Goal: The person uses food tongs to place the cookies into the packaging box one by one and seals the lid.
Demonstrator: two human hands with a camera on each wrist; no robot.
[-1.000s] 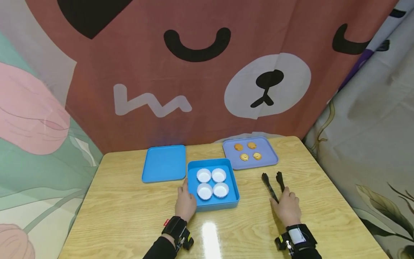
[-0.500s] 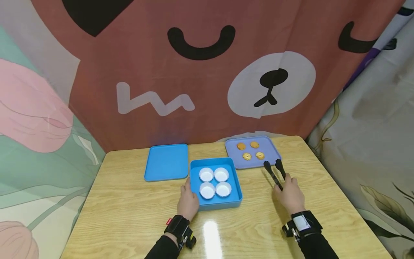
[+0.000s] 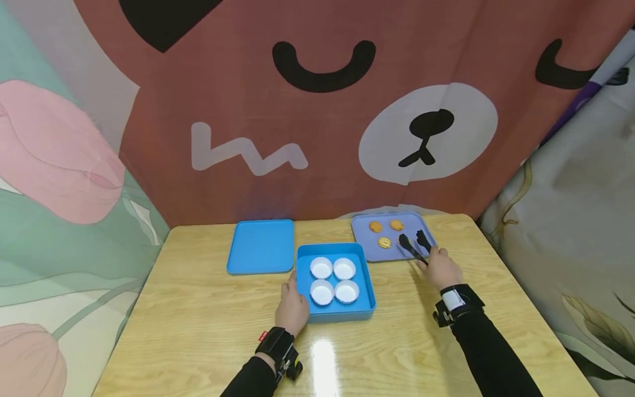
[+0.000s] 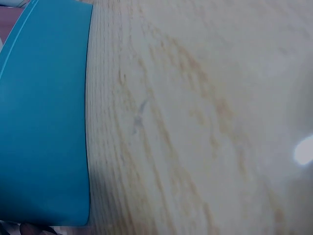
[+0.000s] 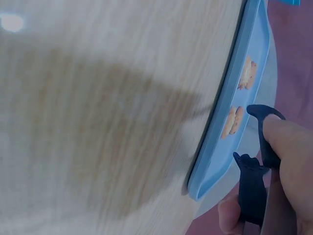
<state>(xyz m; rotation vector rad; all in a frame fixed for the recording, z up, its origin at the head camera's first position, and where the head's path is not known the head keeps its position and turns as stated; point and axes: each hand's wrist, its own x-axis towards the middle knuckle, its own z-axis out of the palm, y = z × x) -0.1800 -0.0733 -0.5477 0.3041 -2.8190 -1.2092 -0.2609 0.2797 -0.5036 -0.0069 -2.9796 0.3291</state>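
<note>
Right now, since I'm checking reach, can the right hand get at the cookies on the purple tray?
Likely yes: the right hand holds parted tongs near the purple tray, with nothing visible blocking the cookies.

1. On the table (image 3: 208,320), the box (image 3: 342,317) stands right of the left hand (image 3: 291,309), against its fingers.
2. Four cups (image 3: 321,292) sit two by two in it.
3. Behind-left: the left tray (image 3: 261,247).
4. Behind-right: the cookie tray (image 3: 410,221), cookies (image 3: 384,242) on it.
5. Tongs (image 3: 412,248), in the right hand (image 3: 443,268), overlap its front-right part.
</note>
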